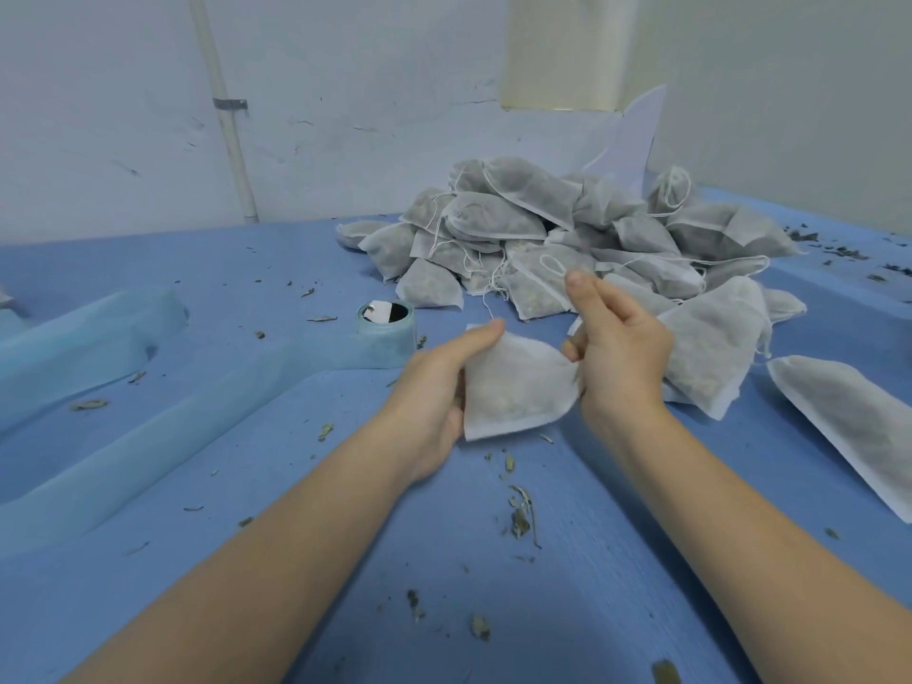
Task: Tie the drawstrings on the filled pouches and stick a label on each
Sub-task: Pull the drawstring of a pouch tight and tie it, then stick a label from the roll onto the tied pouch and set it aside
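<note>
A filled white mesh pouch [515, 387] is held above the blue table between both hands. My left hand [434, 387] grips its left edge, thumb on top near the upper corner. My right hand [617, 348] pinches the pouch's right end, where the gathered mouth is hidden behind the fingers, with the index and middle fingers pointing up. A thin white drawstring [488, 306] trails up from the pouch's top left corner. A roll of label tape [387, 330] with a pale blue backing strip stands just left of the pouch.
A heap of filled pouches [552, 229] with loose drawstrings lies behind the hands. Two more pouches [710, 348] lie to the right, one near the right edge [854, 427]. Dried leaf bits [520, 515] litter the blue table [247, 269]. Blue strips [84, 338] run left. A wall stands behind.
</note>
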A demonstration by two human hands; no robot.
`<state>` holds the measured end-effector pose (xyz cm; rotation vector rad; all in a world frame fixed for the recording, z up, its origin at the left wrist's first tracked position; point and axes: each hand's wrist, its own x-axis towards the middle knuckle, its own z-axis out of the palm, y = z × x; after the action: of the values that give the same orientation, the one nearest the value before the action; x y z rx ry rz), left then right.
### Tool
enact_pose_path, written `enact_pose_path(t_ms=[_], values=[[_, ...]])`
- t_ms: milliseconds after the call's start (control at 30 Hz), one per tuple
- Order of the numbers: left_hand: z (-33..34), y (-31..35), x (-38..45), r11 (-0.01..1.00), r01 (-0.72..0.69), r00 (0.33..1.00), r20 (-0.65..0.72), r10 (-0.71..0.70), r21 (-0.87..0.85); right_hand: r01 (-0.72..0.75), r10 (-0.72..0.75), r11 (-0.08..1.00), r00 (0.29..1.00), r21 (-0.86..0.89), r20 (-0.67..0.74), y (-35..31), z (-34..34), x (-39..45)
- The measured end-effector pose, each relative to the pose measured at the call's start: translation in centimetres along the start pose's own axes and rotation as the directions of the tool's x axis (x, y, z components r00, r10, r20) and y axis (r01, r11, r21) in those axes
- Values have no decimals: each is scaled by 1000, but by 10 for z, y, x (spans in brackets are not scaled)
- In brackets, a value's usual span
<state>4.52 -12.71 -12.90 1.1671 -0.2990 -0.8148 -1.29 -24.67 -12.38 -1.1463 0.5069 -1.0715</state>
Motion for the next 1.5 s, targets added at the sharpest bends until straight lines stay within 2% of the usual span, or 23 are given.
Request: enact_pose_path(t_ms=[67,167,300,433,567,700,767,833,900,967,1033,1100,1167,1233,1333,1500], values=[[1,-2,3,1000,-5,999,-35,4,-22,2,1,999,998,-42,63,1,-1,-1],[-3,-1,5,998,-60,996,-66,60,4,24,11,989,973,-149,232,-1,-4,-4],[-9,2,3,997,-70,992,-99,72,23,172,-21,937,897,-303,442,-4,-11,-6],[-10,5,3,999,-32,993,-117,33,14,305,-33,864,828,-400,560,-5,-15,-7],[-14,5,0,996,-42,999,12,42,84,400,-64,800,799,-448,598,-3,-19,-3],[-18,4,3,982,-108,994,-16,112,155,430,-69,772,789,-468,610,-2,-19,-2],[-19,4,4,977,-142,988,-37,149,162,406,-73,798,799,-446,596,-1,-14,-4],[-21,8,5,973,-180,979,-73,192,148,287,-55,889,840,-356,539,-1,-6,-2],[-26,16,7,959,-231,953,-161,257,162,39,69,970,901,-239,428,1,5,5],[-34,27,9,938,-297,899,-279,338,179,-129,211,966,895,-226,393,10,16,12],[-45,37,11,892,-356,800,-403,444,278,-88,267,914,866,-396,423,24,25,16],[-57,45,12,833,-381,675,-495,547,401,78,278,801,829,-593,485,36,34,17],[-68,53,13,814,-380,598,-555,579,441,260,269,684,779,-682,567,42,44,19],[-76,58,16,821,-366,569,-594,569,437,353,279,640,721,-682,634,45,55,22],[-81,63,20,828,-356,565,-606,560,433,336,302,692,670,-639,679,51,66,24],[-79,61,22,812,-353,579,-573,580,465,287,245,750,717,-596,653,57,79,22]])
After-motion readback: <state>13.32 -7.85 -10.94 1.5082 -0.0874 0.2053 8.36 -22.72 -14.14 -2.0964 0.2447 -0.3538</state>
